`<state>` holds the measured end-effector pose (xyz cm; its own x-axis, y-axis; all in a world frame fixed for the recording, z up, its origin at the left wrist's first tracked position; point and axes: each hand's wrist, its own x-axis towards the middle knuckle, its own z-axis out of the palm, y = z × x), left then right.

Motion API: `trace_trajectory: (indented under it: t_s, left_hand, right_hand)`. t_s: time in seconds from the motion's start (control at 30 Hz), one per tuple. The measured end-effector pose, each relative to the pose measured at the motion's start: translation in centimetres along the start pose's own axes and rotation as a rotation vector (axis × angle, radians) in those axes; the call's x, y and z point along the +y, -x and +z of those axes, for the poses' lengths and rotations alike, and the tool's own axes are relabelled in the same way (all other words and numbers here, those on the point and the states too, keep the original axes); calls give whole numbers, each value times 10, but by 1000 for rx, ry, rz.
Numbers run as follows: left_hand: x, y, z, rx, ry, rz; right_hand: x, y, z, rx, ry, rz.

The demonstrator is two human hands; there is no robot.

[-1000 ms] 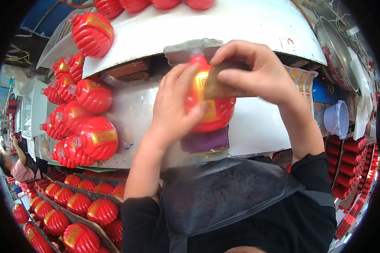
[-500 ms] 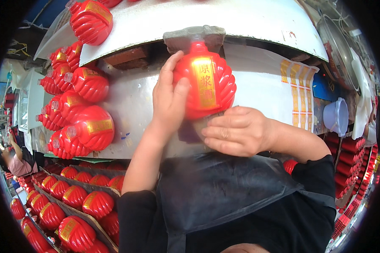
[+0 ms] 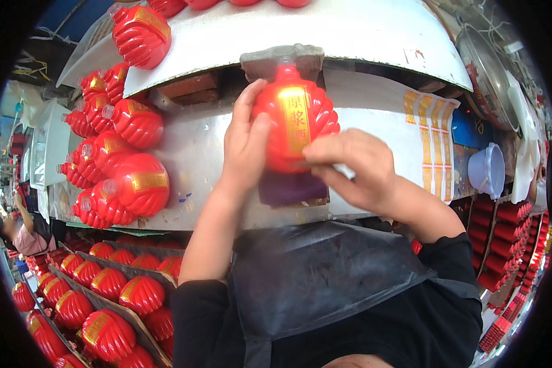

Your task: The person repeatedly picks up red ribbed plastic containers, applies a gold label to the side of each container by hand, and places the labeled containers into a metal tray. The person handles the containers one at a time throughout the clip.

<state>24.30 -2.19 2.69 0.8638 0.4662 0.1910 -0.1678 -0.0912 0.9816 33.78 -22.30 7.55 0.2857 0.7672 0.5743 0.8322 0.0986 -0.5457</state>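
A: Where is the bottle (image 3: 295, 119)?
B: In the upper centre of the frame, its top under a grey block (image 3: 281, 59).
A: What do the hands do?
B: The left hand (image 3: 245, 144) grips its left side, fingers spread. The right hand (image 3: 349, 168) is curled and presses its lower right part.
A: And around?
B: More red bottles (image 3: 126, 165) lie at the left, others in trays (image 3: 104, 294) at the lower left.

Left hand (image 3: 245, 147) and right hand (image 3: 352, 168) gripping ribbed red bottle (image 3: 294, 116), gold label, grey bench (image 3: 374, 37)
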Motion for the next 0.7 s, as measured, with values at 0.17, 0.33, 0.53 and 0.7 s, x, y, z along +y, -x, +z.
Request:
trace_trajectory:
  t_s: [0.17,0.33,0.53,0.7]
  left_hand:
    - [6,-3,1,-42,115,-56]
    - [14,-16,-4,-94,-1,-99]
    - [21,-46,-6,-249,-48,-237]
    - [30,-56,-1,-215,80,-304]
  right_hand:
    - [33,-73,-5,92,176,193]
    - [54,-95,-22,-40,-33,268]
    - [65,-101,-15,-91,240,220]
    - [62,-97,-22,-78,167,144]
